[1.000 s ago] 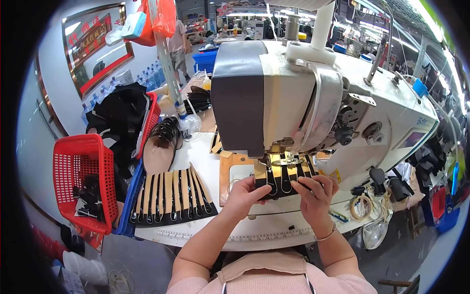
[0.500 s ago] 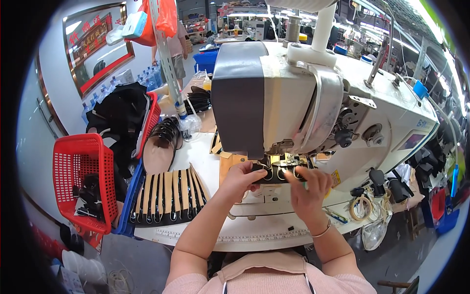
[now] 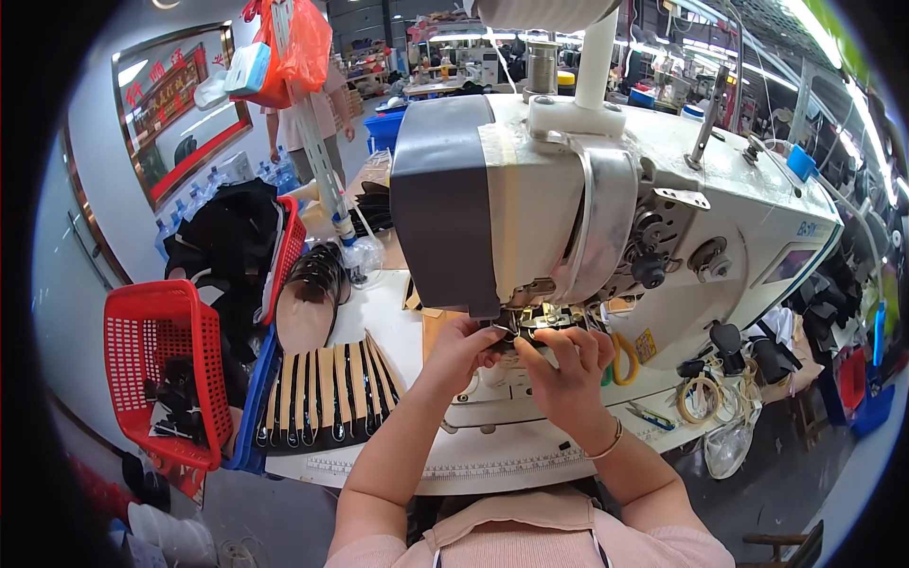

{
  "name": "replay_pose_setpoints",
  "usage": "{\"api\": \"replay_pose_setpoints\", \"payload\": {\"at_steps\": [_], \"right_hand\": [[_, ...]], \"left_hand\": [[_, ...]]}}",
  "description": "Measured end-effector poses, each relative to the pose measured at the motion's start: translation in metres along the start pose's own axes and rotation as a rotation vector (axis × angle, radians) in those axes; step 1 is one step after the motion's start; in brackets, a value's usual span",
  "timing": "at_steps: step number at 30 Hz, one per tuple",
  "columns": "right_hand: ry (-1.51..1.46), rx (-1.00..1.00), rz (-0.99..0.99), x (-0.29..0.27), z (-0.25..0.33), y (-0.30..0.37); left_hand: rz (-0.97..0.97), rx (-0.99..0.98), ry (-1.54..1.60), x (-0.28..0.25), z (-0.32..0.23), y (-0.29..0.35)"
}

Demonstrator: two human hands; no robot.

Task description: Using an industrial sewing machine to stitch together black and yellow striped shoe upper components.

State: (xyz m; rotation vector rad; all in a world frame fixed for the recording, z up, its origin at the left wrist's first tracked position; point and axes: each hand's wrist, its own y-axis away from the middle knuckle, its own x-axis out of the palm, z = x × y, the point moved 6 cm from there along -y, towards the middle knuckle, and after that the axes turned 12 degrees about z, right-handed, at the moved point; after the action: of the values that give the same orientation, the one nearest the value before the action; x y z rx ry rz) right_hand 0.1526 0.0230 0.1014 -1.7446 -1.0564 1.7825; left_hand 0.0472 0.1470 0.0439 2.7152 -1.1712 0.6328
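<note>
A large white sewing machine (image 3: 535, 218) with a dark grey head cover stands in front of me, its needle area lit. Under the head lies a small glossy black piece (image 3: 513, 333) with pale looped edges, mostly covered by my fingers. My left hand (image 3: 460, 354) pinches its left end between thumb and fingers, just left of the presser foot. My right hand (image 3: 566, 372) is closed on its right part, thumb and index finger near the foot, the other fingers bent over it. The needle tip cannot be made out.
Left on the table, a fanned stack of beige-and-black strips (image 3: 327, 393) lies before glossy black pieces (image 3: 317, 284). A red basket (image 3: 213, 379) stands beyond the table's left edge. At right are yellow-handled scissors (image 3: 623, 360), thread snips (image 3: 651, 417) and a tape roll (image 3: 699, 399).
My right hand has moved left and in toward the needle, its fingers now over the black piece. The yellow scissor handle has come into sight. The view has shifted slightly.
</note>
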Motion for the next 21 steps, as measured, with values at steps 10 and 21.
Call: {"api": "replay_pose_setpoints", "payload": {"at_steps": [10, 21], "right_hand": [[-0.043, 0.003, -0.016, 0.003, -0.001, 0.003], [-0.122, 0.031, -0.037, 0.006, -0.004, 0.001]], "left_hand": [[-0.108, 0.134, 0.041, -0.004, 0.010, 0.001], [-0.146, 0.161, 0.032, -0.003, 0.011, 0.001]]}}
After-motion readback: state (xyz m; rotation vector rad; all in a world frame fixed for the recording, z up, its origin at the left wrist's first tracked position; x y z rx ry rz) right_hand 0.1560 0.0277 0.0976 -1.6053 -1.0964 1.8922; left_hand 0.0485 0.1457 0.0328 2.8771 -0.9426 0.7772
